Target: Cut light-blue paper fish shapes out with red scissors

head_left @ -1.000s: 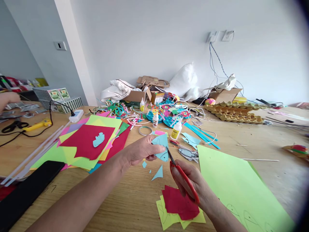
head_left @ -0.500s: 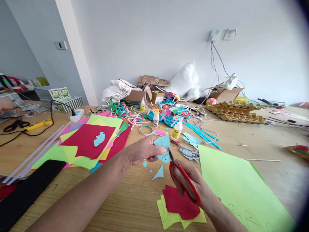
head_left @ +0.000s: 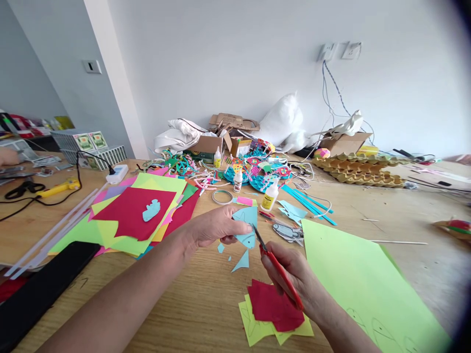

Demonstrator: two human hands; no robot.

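Between the thumb and fingers of my left hand (head_left: 222, 226) is a piece of light blue paper (head_left: 246, 239) with a fish outline drawn on it. My right hand (head_left: 290, 267) grips red-handled scissors (head_left: 282, 274), their blades at the right edge of the blue paper. Small blue offcuts (head_left: 241, 262) lie on the table just below. Nearer to me, a stack of dark red paper pieces (head_left: 272, 304) rests on yellow-green pieces (head_left: 253, 331) that carry pencil lines. A cut-out blue fish (head_left: 151, 211) lies on the red sheet to the left.
Coloured paper sheets (head_left: 134, 211) and a black phone-like slab (head_left: 47, 289) are on the left. A large light green sheet (head_left: 353, 274) covers the right side. A glue bottle (head_left: 270, 196), a tape roll (head_left: 222, 197) and egg trays (head_left: 360, 171) stand farther back.
My left hand and the blue paper have shifted slightly left. The scissors have turned a little in my right hand, and their handles look closer together.
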